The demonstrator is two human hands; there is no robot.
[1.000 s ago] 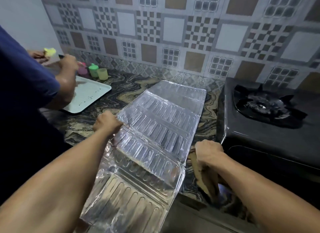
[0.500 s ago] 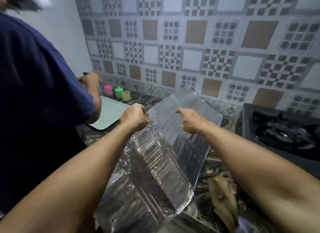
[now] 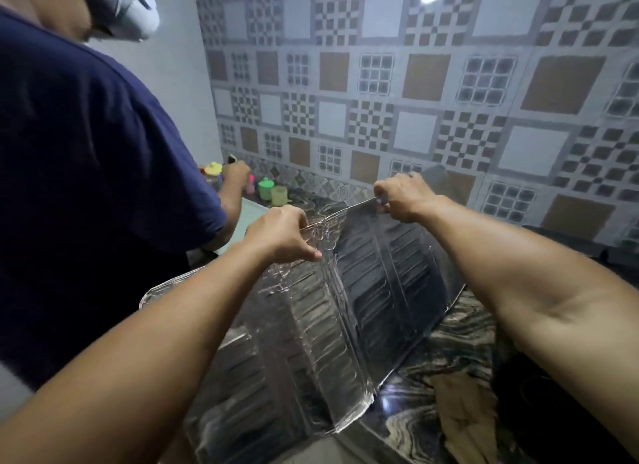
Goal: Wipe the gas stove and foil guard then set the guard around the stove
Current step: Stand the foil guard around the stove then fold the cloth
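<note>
1. The foil guard was held up above the marbled desk, to the left of the gas stove, of which only a dark edge showed at the right of the view
2. The guard was judged to be very light and thin; crumpling was already visible in the foil just beside the left hand, so it was taken to be easily creased or torn
3. Some stiffness was judged to be lent by the pressed ribs in each panel, while the folds between panels were judged to act as hinges and to let the sheet swing
4. The rolled top rim was judged the best place for a hold, with the two grips set well apart along it, since a pinch in the flat of a panel was likely to dent it
5. The left hand was seen clenched on the top rim at the guard's left part, knuckles upward, thumb pressed on the near face
6. The right hand was seen pinching the same rim further toward the stove, fingers curled over the edge
7. Both forearms were stretched forward and raised, so that the guard hung tilted, its lower panels near the desk; contact there could not be told
8. A brown cloth lay on the desk between guard and stove
</note>
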